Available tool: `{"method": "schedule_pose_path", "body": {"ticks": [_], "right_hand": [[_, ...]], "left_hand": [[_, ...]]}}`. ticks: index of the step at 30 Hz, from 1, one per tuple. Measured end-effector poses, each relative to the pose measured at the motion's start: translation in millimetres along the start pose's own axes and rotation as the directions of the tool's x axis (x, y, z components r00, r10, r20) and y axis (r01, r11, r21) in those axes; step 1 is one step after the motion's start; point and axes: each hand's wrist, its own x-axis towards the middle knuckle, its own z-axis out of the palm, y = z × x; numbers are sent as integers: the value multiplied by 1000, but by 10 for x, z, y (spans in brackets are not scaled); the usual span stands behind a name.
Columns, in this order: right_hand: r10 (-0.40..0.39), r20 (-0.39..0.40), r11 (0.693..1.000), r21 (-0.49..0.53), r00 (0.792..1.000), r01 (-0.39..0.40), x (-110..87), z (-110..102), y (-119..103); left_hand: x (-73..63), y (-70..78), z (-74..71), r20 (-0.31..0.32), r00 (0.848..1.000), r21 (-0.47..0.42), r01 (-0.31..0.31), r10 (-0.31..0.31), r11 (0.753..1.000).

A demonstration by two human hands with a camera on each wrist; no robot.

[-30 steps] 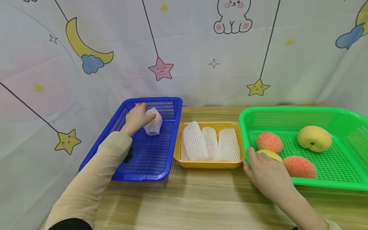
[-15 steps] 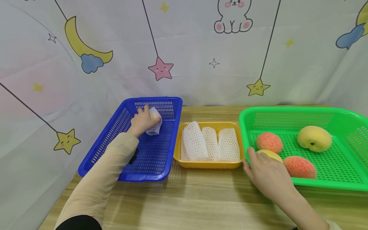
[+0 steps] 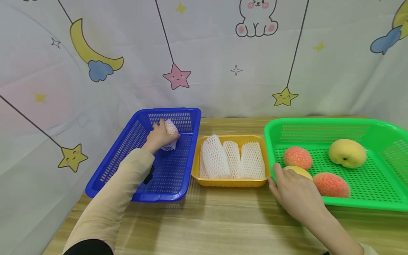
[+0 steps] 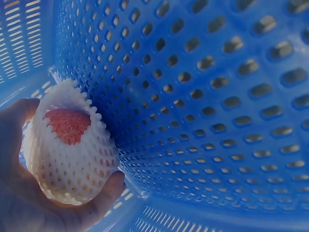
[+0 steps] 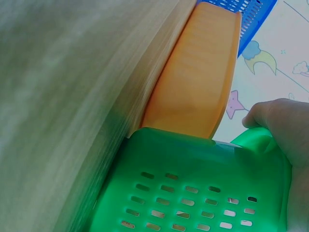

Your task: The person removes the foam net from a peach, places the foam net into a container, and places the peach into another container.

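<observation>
Inside the blue basket (image 3: 165, 180), my left hand (image 3: 157, 137) holds a pinkish-red fruit (image 4: 70, 124) wrapped in a white foam net sleeve (image 3: 171, 128). In the left wrist view, fingers and thumb curl round the sleeve, and the fruit shows through its open end. My right hand (image 3: 298, 194) grips the near left corner of the green basket (image 3: 318, 122), its thumb outside the rim. A yellow fruit (image 3: 299, 171) lies just beyond that hand, partly hidden by it. Two pinkish-red fruits (image 3: 331, 185) and a larger yellow fruit (image 3: 347, 153) also lie in the green basket.
Between the baskets stands a yellow-orange tray (image 3: 229, 182) with several white foam net sleeves (image 3: 216, 157). A small black object (image 3: 149, 175) shows beside the left sleeve, in the blue basket area. A patterned cloth (image 3: 216, 92) hangs behind the wooden table (image 3: 204, 223).
My left hand has shifted slightly right and closed round the sleeved fruit, which stays in the blue basket. The right hand has kept its place on the green basket.
</observation>
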Motion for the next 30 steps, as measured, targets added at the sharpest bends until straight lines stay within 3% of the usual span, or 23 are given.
{"method": "schedule_pose_path", "body": {"ticks": [16,30], "right_hand": [[2,-10,1000,4,1000,-2,-1,-1,-3],[-1,-8,1000,5,1000,1,-3,-5,3]], "left_hand": [[18,-18,-21,25,999,19,-35,34,999],[-94,-25,-210,38,992,41,-120,118,992]]}}
